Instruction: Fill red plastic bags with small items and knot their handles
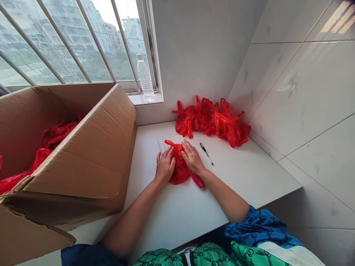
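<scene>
A red plastic bag (180, 170) with tied handles lies on the white table in front of me, its contents hidden. My left hand (165, 166) rests on the bag's left side, fingers slightly bent and apart. Across the bag's upper right, my right hand (193, 158) lies with its fingers stretched out. Neither hand visibly grips the bag. One loose handle pokes out at the top left and another toward the lower right. Partly under the bag is a sheet of white paper (163, 144). A black pen (206, 153) lies just right of my right hand.
Several knotted red bags (219, 122) are heaped against the back wall. On the left stands a large open cardboard box (91, 159) with more red plastic inside. A clear water bottle (145, 79) stands on the windowsill. The tiled wall (310, 99) bounds the right side.
</scene>
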The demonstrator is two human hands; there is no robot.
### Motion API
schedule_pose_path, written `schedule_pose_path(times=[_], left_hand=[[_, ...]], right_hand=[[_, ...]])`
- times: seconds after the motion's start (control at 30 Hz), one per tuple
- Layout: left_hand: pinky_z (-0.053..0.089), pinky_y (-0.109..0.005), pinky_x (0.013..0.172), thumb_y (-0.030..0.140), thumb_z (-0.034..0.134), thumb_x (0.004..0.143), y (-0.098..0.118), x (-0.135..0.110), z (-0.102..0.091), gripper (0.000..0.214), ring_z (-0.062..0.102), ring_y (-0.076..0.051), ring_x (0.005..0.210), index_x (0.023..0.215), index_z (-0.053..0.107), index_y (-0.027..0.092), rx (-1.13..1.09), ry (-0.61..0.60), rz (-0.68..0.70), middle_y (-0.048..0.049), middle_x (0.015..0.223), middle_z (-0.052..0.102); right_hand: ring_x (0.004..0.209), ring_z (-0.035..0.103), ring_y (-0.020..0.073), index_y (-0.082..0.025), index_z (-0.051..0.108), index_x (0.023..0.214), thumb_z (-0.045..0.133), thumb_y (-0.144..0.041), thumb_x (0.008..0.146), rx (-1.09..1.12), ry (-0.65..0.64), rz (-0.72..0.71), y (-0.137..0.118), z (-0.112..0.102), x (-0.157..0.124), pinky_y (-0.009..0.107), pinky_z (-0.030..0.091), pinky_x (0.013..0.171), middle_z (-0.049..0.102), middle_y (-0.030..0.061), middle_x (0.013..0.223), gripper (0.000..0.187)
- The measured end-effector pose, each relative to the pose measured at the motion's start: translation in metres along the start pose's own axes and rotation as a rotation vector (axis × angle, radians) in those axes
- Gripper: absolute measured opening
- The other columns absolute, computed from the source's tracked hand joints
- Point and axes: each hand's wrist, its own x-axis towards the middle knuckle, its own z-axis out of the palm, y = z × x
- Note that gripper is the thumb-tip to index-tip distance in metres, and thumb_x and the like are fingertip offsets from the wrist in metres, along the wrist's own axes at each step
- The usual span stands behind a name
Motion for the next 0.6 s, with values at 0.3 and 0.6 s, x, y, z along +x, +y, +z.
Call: schedule_pose_path(times=[0.3, 0.6], left_hand=[[0.008, -0.059, 0.121, 0.026, 0.028, 0.098, 0.002, -0.003, 0.013, 0.057, 0.029, -0.025, 0.147, 0.153, 0.032, 0.015, 0.197, -0.17, 0.021, -0.0111, 0.158, 0.033], [0.012, -0.06, 0.12, 0.026, 0.031, 0.097, 0.002, -0.004, 0.015, 0.055, 0.031, -0.027, 0.146, 0.151, 0.035, 0.017, 0.151, -0.164, 0.008, -0.0113, 0.157, 0.036]], right_hand=[[0.151, 0.021, 0.0204, -0.021, 0.025, 0.156, 0.028, -0.037, 0.104, -0.189, -0.191, 0.015, -0.01, 0.021, -0.005, 0.052, 0.01, 0.121, 0.025, 0.006, 0.162, 0.055], [0.151, 0.021, 0.0214, -0.022, 0.029, 0.155, 0.032, -0.038, 0.103, -0.124, -0.182, 0.021, -0.01, 0.023, -0.006, 0.053, 0.009, 0.122, 0.027, 0.0067, 0.161, 0.054]])
